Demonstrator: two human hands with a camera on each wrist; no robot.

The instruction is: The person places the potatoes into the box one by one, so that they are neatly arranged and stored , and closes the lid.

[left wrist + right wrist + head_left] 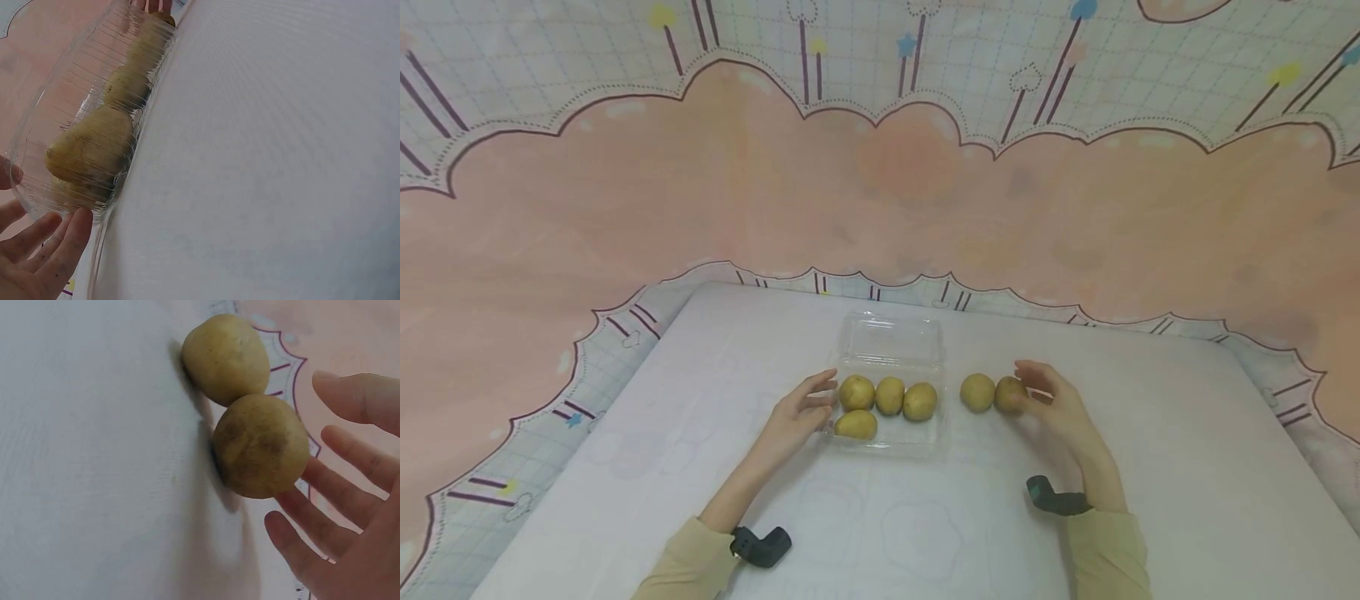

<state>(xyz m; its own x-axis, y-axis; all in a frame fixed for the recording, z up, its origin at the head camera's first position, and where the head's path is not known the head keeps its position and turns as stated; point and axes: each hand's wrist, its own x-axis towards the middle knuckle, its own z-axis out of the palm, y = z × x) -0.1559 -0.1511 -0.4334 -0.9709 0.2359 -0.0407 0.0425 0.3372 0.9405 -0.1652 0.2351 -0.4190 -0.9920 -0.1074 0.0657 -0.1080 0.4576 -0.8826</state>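
Note:
A clear plastic clamshell box (910, 437) lies with its lid (891, 337) folded back, holding several potatoes (890, 396). My left hand (801, 408) is at the box's left side, its fairly straight fingertips (78, 222) against the ribbed wall. Through that wall a large potato (94, 147) shows in the left wrist view. Right of the box, two more potatoes sit side by side: a paler one (977, 392) and a browner one (261, 447) with dark patches. My right hand (1062, 408) is beside the browner one, fingers spread and thumb apart from it.
A white table (880, 542) lies under everything. Behind and around it hangs a patterned cloth (880, 200) in peach with scalloped edges. Each wrist wears a dark device, one on the left (762, 547) and one on the right (1055, 497).

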